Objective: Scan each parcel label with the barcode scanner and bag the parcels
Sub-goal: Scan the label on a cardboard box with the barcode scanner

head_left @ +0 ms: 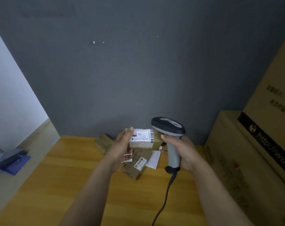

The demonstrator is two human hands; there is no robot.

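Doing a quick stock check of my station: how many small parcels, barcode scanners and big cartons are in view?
Small parcels: 3
Barcode scanner: 1
Big cartons: 2
Total: 6

parcels [142, 141] 3 | scanner [170, 136] 1 | hands [122, 147] 2 | cartons [236, 160] 2 | table [57, 176] 1

The held parcel [142, 139] sits just left of the scanner [168, 125], above a second parcel [135, 167] lying on the table [65, 185].
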